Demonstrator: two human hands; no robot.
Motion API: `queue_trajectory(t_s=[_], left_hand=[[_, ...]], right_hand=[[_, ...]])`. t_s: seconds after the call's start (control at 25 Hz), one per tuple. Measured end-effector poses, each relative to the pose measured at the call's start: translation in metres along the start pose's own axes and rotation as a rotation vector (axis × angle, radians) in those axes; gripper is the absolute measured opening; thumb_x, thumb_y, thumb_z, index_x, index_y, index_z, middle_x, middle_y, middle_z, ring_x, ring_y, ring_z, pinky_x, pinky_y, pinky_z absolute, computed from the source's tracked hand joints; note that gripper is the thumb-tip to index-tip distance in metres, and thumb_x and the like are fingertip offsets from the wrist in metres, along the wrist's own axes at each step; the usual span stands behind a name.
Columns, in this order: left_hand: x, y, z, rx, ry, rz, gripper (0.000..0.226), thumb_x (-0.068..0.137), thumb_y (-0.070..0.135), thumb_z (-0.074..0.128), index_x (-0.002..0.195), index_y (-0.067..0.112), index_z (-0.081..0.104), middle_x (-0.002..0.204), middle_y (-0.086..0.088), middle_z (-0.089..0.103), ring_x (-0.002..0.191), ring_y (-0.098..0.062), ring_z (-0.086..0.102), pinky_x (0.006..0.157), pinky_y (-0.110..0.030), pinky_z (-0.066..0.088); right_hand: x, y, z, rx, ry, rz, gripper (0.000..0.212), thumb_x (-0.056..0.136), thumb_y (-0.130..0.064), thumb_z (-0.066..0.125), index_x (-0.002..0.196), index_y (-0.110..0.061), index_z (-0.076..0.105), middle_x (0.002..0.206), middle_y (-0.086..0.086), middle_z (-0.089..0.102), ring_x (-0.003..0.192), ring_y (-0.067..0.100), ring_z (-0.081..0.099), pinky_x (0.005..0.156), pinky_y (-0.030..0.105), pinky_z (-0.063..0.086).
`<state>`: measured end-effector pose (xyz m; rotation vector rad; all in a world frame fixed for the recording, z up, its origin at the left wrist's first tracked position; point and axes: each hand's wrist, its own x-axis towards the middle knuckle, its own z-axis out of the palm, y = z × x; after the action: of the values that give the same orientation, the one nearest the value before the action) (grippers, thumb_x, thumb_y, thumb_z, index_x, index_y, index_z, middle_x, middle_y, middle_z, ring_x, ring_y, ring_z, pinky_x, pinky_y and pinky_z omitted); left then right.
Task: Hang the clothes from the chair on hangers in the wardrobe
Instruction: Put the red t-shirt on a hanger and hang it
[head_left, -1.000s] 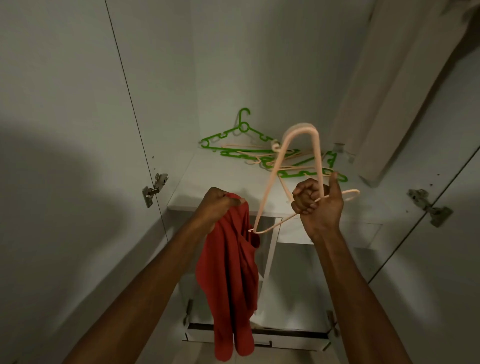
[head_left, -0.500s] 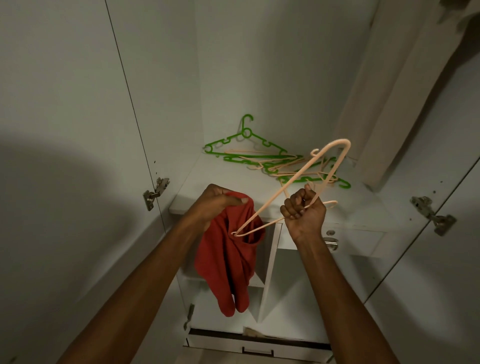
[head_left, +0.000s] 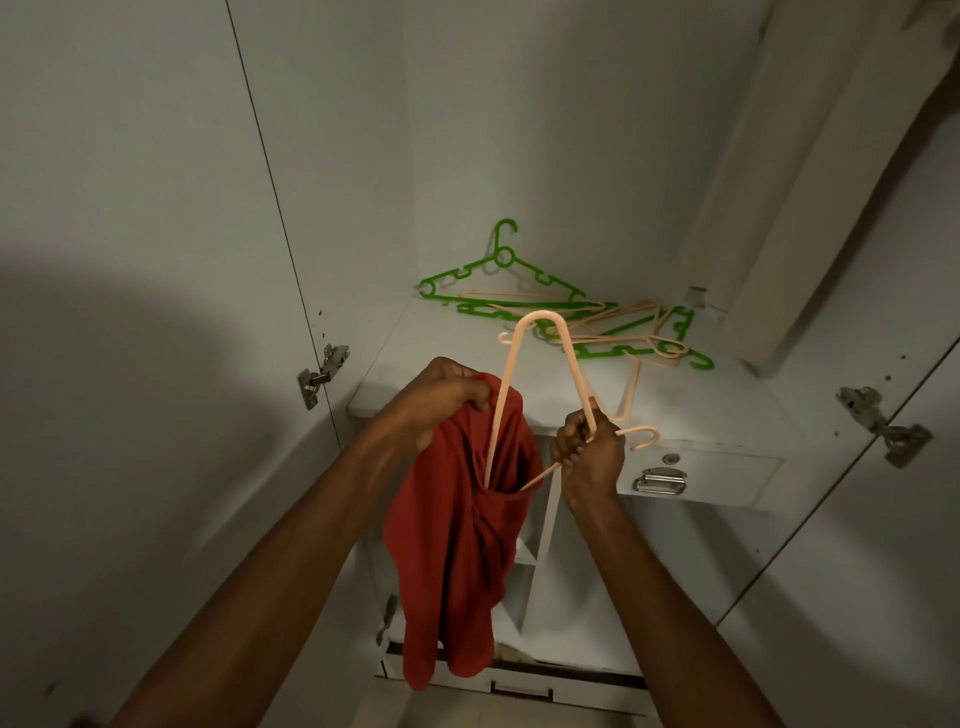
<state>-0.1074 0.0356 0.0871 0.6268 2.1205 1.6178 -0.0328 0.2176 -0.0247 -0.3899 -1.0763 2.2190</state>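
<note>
Door hinge (head_left: 321, 375): we see it at left on the wardrobe wall.
Left hand (head_left: 441, 397): our fingers (head_left: 475, 397) are curled, bunching the top of the red garment (head_left: 457, 545), which hangs below.
Peach hanger (head_left: 540, 374): one end is tucked into the garment's opening.
Right hand (head_left: 589, 457): our fingers curl round the hanger near its hook.
Shelf (head_left: 395, 374): we see green hangers (head_left: 498, 280) and peach ones piled behind.
Beige cloth (head_left: 789, 208): hanging at right.
</note>
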Motion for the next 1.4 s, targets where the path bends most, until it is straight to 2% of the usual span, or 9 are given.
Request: queue_trajectory(t_s=[0.2, 0.36, 0.48, 0.6, 0.68, 0.76, 0.88, 1.08, 1.4], left_hand=[[-0.006, 0.002, 0.003, 0.074, -0.121, 0.02, 0.016, 0.066, -0.015, 0.054, 0.065, -0.004, 0.066, 0.055, -0.006, 0.056, 0.052, -0.012, 0.051, 0.057, -0.023, 0.04], [-0.004, 0.007, 0.007, 0.118, -0.147, 0.031, 0.036, 0.07, -0.023, 0.048, 0.056, 0.005, 0.066, 0.057, -0.006, 0.057, 0.057, -0.013, 0.051, 0.059, -0.024, 0.04], [-0.005, 0.012, 0.006, 0.014, -0.167, -0.006, 0.042, 0.067, -0.019, 0.045, 0.045, 0.014, 0.059, 0.047, -0.001, 0.044, 0.048, -0.011, 0.038, 0.056, -0.027, 0.031], [-0.006, 0.015, 0.0, -0.035, -0.255, -0.023, 0.036, 0.064, -0.014, 0.045, 0.068, 0.005, 0.075, 0.06, -0.009, 0.063, 0.054, -0.016, 0.053, 0.058, -0.028, 0.041], [-0.005, 0.015, -0.002, -0.027, -0.268, -0.033, 0.051, 0.065, -0.015, 0.043, 0.095, 0.002, 0.08, 0.093, -0.013, 0.078, 0.087, -0.02, 0.07, 0.08, -0.029, 0.055], [-0.002, 0.012, -0.001, 0.03, -0.195, -0.019, 0.051, 0.067, -0.014, 0.046, 0.099, 0.004, 0.081, 0.099, -0.006, 0.079, 0.097, -0.018, 0.071, 0.087, -0.027, 0.056], [0.003, 0.002, 0.003, 0.226, -0.028, 0.028, 0.038, 0.077, -0.007, 0.055, 0.094, 0.011, 0.083, 0.079, 0.001, 0.078, 0.07, -0.006, 0.065, 0.066, -0.019, 0.048], [0.016, -0.018, 0.002, 0.562, 0.236, 0.172, 0.014, 0.081, 0.013, 0.071, 0.088, 0.015, 0.083, 0.063, 0.005, 0.065, 0.06, -0.01, 0.058, 0.059, -0.024, 0.04], [0.019, -0.028, 0.001, 0.649, 0.219, 0.235, 0.02, 0.085, 0.011, 0.066, 0.087, 0.02, 0.084, 0.074, 0.003, 0.075, 0.063, -0.011, 0.063, 0.057, -0.024, 0.041]], right_hand=[[0.003, -0.014, 0.001, 0.114, -0.004, -0.032, 0.045, 0.103, -0.02, 0.041, 0.061, -0.008, 0.05, 0.046, 0.002, 0.034, 0.035, 0.011, 0.024, 0.038, 0.019, 0.02], [0.006, -0.015, 0.001, 0.014, -0.033, -0.068, 0.035, 0.104, -0.021, 0.044, 0.073, -0.006, 0.05, 0.048, 0.004, 0.039, 0.037, 0.012, 0.025, 0.04, 0.021, 0.021], [0.009, -0.006, -0.016, -0.029, 0.085, -0.051, 0.037, 0.105, -0.023, 0.047, 0.072, -0.006, 0.051, 0.05, 0.004, 0.04, 0.036, 0.011, 0.028, 0.039, 0.02, 0.021], [0.008, 0.0, -0.039, -0.176, 0.221, -0.088, 0.038, 0.104, -0.026, 0.051, 0.07, -0.007, 0.053, 0.051, 0.004, 0.041, 0.038, 0.014, 0.031, 0.043, 0.022, 0.023], [0.006, 0.001, -0.05, -0.278, 0.257, -0.103, 0.04, 0.103, -0.028, 0.053, 0.07, -0.007, 0.056, 0.051, 0.004, 0.045, 0.04, 0.014, 0.036, 0.044, 0.023, 0.025], [0.004, -0.003, -0.053, -0.331, 0.247, -0.121, 0.041, 0.104, -0.027, 0.053, 0.068, -0.006, 0.059, 0.051, 0.004, 0.047, 0.04, 0.012, 0.036, 0.044, 0.023, 0.025], [0.0, -0.015, -0.056, -0.454, 0.206, -0.191, 0.045, 0.106, -0.025, 0.051, 0.068, -0.002, 0.059, 0.046, -0.001, 0.048, 0.04, 0.009, 0.036, 0.043, 0.021, 0.024], [-0.007, -0.028, -0.065, -0.683, 0.102, -0.282, 0.049, 0.107, -0.026, 0.05, 0.068, 0.003, 0.059, 0.046, -0.006, 0.05, 0.043, 0.006, 0.043, 0.044, 0.019, 0.033], [-0.013, -0.032, -0.077, -0.84, 0.078, -0.29, 0.05, 0.107, -0.025, 0.05, 0.064, -0.002, 0.057, 0.047, -0.005, 0.051, 0.046, 0.007, 0.046, 0.053, 0.028, 0.036]])
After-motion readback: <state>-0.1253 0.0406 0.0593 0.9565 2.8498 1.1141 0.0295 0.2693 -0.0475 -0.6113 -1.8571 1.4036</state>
